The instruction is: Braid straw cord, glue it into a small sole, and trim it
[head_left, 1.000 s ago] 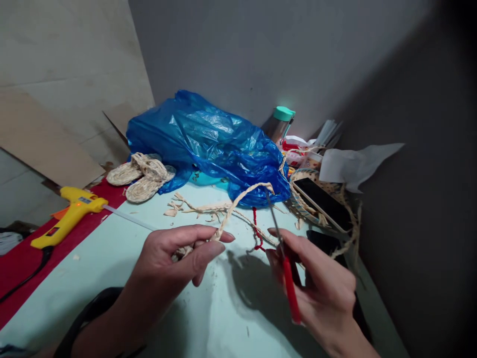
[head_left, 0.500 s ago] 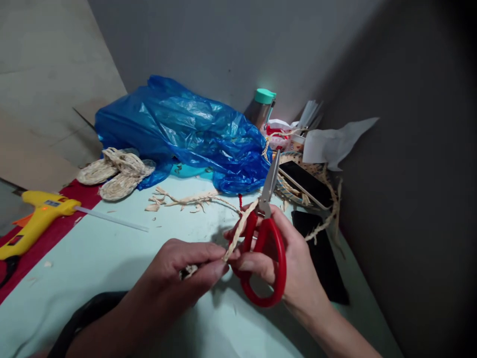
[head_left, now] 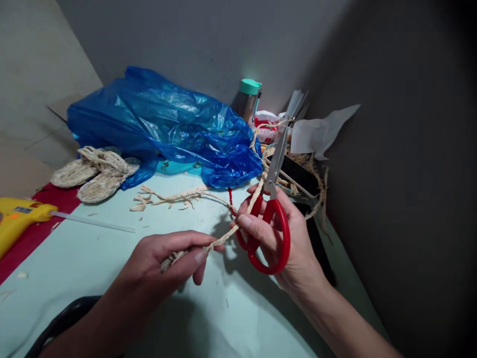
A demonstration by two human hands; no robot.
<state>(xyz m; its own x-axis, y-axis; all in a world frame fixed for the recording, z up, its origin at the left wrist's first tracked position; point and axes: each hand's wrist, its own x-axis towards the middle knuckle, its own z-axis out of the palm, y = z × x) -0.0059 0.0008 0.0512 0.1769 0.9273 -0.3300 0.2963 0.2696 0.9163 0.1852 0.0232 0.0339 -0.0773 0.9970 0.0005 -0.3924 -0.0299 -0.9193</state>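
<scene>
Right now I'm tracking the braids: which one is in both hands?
The pale braid running from left hand to right hand; the other braids lie farther off.

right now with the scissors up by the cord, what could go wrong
The right hand holds the red-handled scissors while its thumb presses the braided cord near the blades, so a slip might nick the cord or a finger. The left hand grips the cord lower down; a tug could drag it against a blade. An orange light glows on the yellow glue gun, so it may be hot.
</scene>
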